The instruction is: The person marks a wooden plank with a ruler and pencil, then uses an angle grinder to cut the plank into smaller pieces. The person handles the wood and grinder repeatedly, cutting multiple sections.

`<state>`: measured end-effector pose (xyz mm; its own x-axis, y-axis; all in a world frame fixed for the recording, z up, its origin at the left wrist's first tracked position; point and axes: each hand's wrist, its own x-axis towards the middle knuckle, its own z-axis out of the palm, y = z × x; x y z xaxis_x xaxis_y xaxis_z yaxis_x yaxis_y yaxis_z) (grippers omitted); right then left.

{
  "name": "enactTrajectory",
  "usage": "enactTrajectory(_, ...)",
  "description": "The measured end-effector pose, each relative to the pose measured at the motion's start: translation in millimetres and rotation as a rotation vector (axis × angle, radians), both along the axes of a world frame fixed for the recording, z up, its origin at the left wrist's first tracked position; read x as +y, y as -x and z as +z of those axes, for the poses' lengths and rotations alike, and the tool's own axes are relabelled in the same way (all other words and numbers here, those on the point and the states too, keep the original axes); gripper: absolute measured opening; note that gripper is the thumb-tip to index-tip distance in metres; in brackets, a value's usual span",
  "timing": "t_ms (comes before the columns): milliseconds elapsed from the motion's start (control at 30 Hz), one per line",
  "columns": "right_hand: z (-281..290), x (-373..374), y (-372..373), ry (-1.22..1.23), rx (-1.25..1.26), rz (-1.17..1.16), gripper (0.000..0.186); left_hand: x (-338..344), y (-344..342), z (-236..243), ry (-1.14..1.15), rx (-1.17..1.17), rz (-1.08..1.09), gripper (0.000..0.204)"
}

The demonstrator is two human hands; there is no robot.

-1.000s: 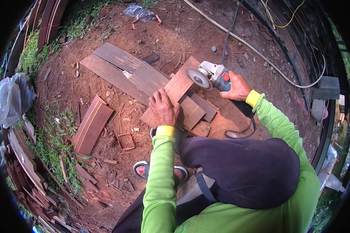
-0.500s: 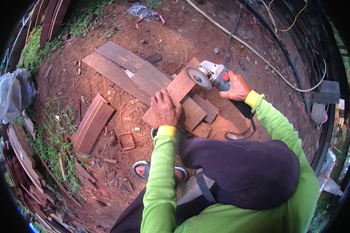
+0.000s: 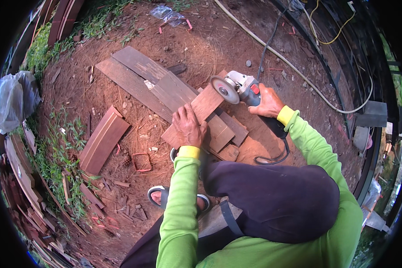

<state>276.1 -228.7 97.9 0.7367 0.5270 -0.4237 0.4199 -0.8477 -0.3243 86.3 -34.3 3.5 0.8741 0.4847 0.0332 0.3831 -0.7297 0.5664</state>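
My right hand [image 3: 269, 102] wraps round the body of an angle grinder [image 3: 249, 89] with a red switch. Its round disc [image 3: 225, 90] stands at the far end of a reddish-brown wooden board [image 3: 205, 103]; whether it touches the wood is hard to tell. My left hand [image 3: 188, 125] holds that board down near its close end, fingers over the top and thumb at the edge. Beneath the board lie other wooden planks [image 3: 140, 65] and short wood blocks [image 3: 220, 131]. The grinder's dark cord [image 3: 274, 158] loops near my knee.
A stack of curved boards [image 3: 103, 140] lies left on the reddish soil. Plastic bags [image 3: 16, 100] and a wood pile [image 3: 24, 178] are at the far left. A pale hose [image 3: 295, 60] crosses the upper right. My sandalled foot [image 3: 158, 196] is near the middle.
The view has shifted slightly. The grinder and both hands keep nearly the same places on and beside the board.
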Motion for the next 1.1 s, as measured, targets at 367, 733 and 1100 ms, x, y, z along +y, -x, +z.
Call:
enactTrajectory(367, 1.9, 6.3, -4.2, 0.023, 0.013, 0.021, 0.067, 0.4, 0.5, 3.0, -0.008, -0.004, 0.001, 0.080)
enactTrajectory(733, 6.9, -6.4, 1.5, 0.031, 0.014, 0.020, 0.065, 0.4, 0.3, 2.9, -0.008, 0.001, -0.001, 0.080)
enactTrajectory(1100, 6.0, -6.4, 4.5, 0.047, 0.000, 0.003, 0.066, 0.2, -1.0, 4.1, 0.011, 0.012, 0.004, 0.080)
